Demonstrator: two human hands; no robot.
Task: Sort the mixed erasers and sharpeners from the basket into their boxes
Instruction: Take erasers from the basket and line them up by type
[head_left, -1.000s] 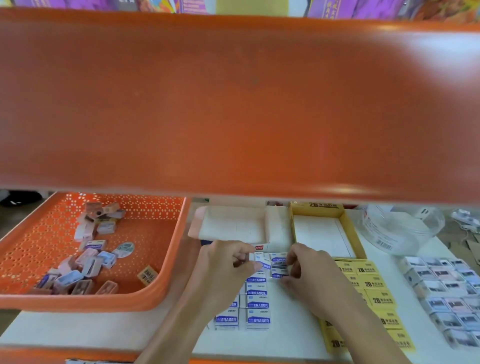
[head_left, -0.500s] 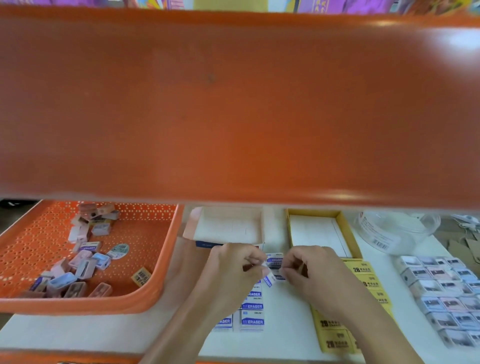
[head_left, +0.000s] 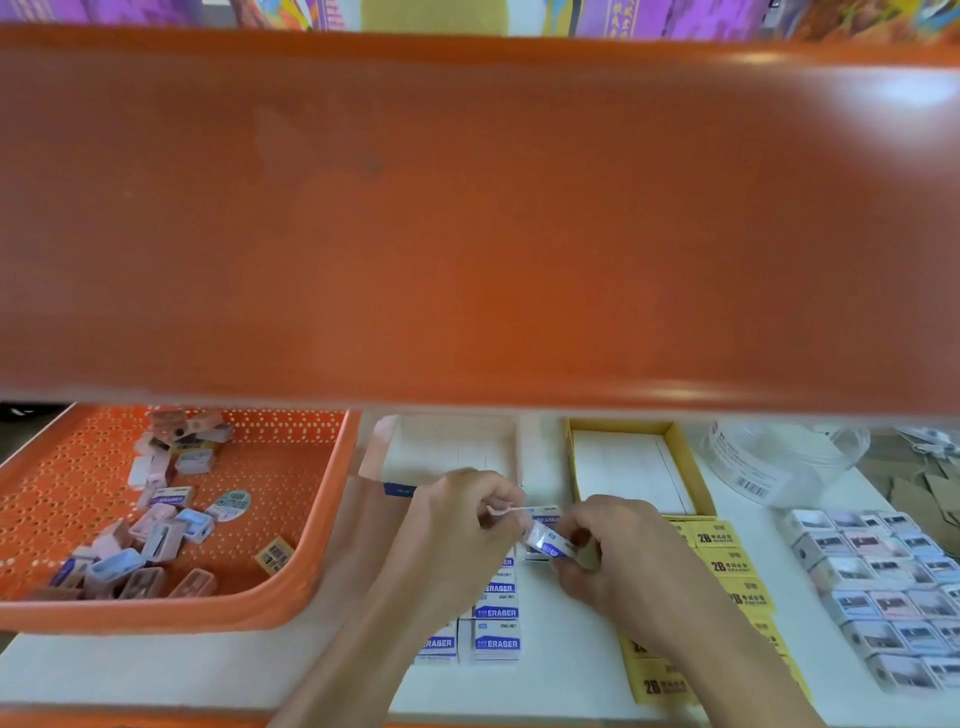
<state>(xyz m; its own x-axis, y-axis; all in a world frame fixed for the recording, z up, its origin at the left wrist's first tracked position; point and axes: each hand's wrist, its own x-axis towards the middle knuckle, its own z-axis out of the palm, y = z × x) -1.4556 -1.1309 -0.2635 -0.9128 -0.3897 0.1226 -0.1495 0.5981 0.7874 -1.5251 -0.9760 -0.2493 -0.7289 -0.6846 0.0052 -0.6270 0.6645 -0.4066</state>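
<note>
So in the last second the blue-and-white eraser (head_left: 545, 543) got tipped up off the 12 o'clock end of the eraser rows (head_left: 496, 629) on the desk (head_left: 571, 675), left hand (head_left: 457, 530) and right hand (head_left: 623, 561) both pinching it in their grip, so I'd guess it's headed for the open box (head_left: 447, 447) at 12 o'clock.

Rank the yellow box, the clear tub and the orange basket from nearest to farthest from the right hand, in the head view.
1. yellow box, just behind the right hand, which pinches an eraser.
2. clear tub, back right.
3. orange basket, far left, past the left hand.
</note>
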